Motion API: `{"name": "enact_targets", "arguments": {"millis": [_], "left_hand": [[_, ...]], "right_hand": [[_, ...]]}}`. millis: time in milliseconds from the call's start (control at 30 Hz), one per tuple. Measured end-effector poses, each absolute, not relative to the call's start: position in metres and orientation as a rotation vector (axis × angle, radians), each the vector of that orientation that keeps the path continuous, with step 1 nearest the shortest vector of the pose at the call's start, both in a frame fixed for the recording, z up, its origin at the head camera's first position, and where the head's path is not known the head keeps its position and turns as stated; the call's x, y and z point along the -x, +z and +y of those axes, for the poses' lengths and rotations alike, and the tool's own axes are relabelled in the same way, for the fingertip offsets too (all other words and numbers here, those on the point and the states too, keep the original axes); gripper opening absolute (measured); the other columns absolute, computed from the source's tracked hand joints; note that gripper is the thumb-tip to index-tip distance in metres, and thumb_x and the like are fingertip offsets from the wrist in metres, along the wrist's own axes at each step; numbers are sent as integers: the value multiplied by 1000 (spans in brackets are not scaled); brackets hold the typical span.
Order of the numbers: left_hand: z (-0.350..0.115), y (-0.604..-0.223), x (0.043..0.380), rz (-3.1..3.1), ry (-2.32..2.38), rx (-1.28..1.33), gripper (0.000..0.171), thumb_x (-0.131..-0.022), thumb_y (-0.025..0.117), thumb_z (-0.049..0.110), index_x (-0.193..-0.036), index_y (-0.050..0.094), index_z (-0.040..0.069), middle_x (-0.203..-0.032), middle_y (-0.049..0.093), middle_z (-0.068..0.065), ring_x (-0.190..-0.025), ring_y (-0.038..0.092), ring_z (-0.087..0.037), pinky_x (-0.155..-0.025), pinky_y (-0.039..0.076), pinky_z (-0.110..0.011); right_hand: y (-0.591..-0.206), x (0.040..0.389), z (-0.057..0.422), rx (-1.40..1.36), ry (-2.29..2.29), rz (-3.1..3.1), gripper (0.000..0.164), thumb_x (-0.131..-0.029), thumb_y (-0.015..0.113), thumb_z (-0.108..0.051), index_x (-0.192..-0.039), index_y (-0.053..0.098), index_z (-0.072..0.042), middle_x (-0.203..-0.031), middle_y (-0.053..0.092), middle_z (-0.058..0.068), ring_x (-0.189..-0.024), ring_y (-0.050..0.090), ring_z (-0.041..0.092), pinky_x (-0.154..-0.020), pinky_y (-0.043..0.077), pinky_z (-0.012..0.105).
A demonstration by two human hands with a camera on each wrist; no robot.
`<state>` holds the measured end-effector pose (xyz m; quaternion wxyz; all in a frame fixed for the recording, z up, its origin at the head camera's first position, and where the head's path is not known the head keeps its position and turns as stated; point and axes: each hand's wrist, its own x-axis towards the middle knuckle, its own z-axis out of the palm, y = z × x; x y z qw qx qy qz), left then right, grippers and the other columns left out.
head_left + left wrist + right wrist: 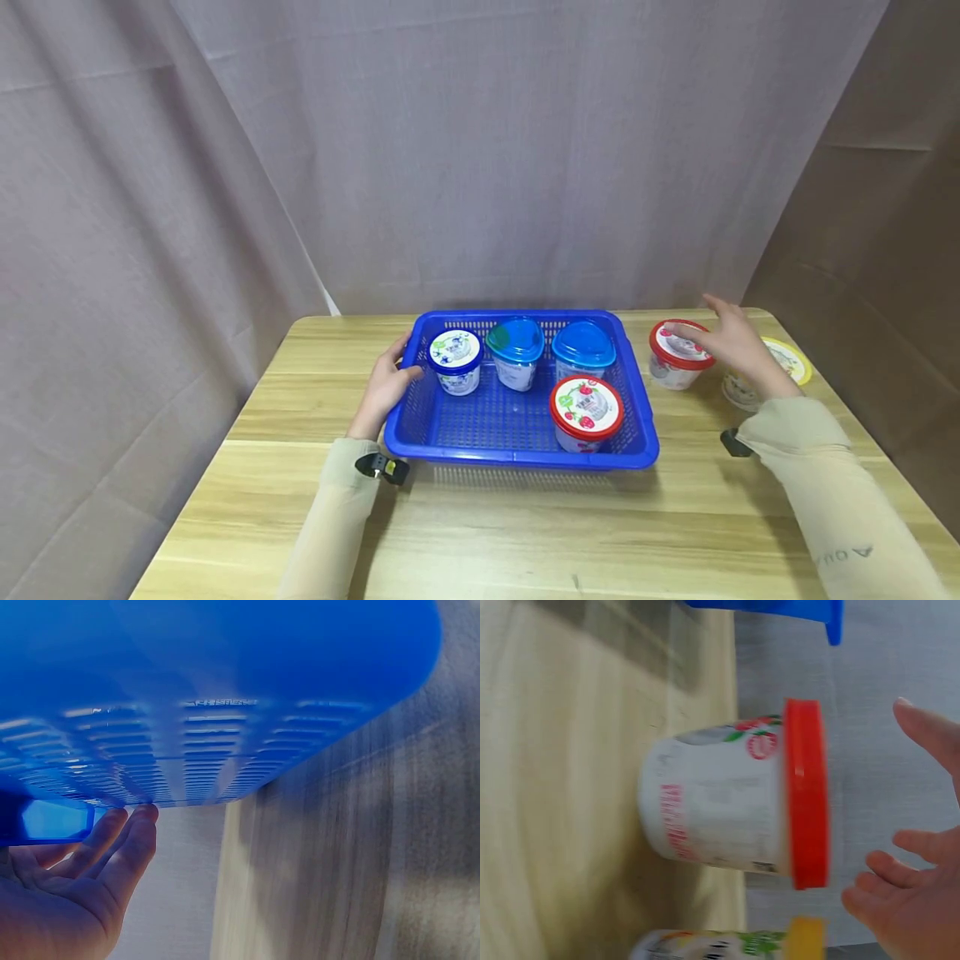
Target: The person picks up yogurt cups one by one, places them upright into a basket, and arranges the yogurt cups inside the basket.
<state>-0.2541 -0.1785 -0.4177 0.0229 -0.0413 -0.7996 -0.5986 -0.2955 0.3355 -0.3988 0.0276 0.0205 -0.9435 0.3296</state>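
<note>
Right hand point(735, 343): thumb and fingers spread apart, nothing held, hovering above the red-lidded tub point(678, 357); the right wrist view shows a gap between hand and lid. Step looks like a reach for this tub. Best done by centring the palm over the lid, bringing thumb and fingers down on opposite sides, then closing evenly below the rim; pressing on the lid alone would probably tip it. Tub stands upright under the thumb, a bit left of the palm, so the hand should shift left first. Yellow-lidded tub point(791, 360) sits under the wrist, partly hidden; keep the heel clear. Blue basket point(517, 457) is farther left of that hand. Left hand point(384, 390) clamps its near rim, thumb over, fingers outside; worth keeping steady.
</note>
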Motion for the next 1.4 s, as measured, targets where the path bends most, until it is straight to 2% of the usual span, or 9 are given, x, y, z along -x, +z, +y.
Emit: {"name": "enact_targets", "arguments": {"millis": [267,533,667,867,1133,1400], "left_hand": [[-178,-418,254,-2479,-1839,118,78,-81,59,-9,-154,33,-5,-149,43,-31,-127,52,-47,-99,48,-51],[-178,-418,254,-2466,-1853,123,78,-80,59,-8,-154,32,-6,-149,43,-31,-128,51,-47,-100,47,-51],[-178,-419,255,-2465,-1841,126,78,-80,59,-8,-153,33,-7,-146,45,-32,-126,53,-47,-98,48,-50],[-179,-419,255,-2467,-1844,122,78,-79,59,-9,-153,34,-6,-144,48,-33,-124,54,-45,-97,48,-48],[-179,-418,255,-2463,-1836,118,77,-80,60,-8,-153,34,-6,-145,47,-33,-126,52,-47,-100,47,-52],[-178,-420,255,-2459,-1847,122,78,-79,60,-9,-153,34,-6,-145,46,-32,-125,53,-47,-98,48,-50]], "right_hand": [[-424,288,329,69,1197,-2785,109,-92,65,-53,-158,1,7,-157,4,41,-141,14,60,-107,17,75],[-430,286,327,80,1146,-2825,113,-91,63,-58,-157,-1,8,-152,10,45,-133,25,63,-103,25,77],[-433,285,325,101,1142,-2835,117,-90,63,-60,-157,-4,8,-153,8,44,-135,22,63,-102,25,77],[-441,282,322,118,1226,-2788,125,-87,70,-57,-156,-12,6,-157,2,42,-141,14,61,-107,19,75],[-449,281,321,120,1214,-2739,127,-85,74,-55,-156,-11,7,-155,7,43,-140,18,61,-108,19,73],[-453,280,321,147,1188,-2735,126,-84,73,-57,-156,-8,7,-157,5,41,-138,20,61,-107,21,74]]}}
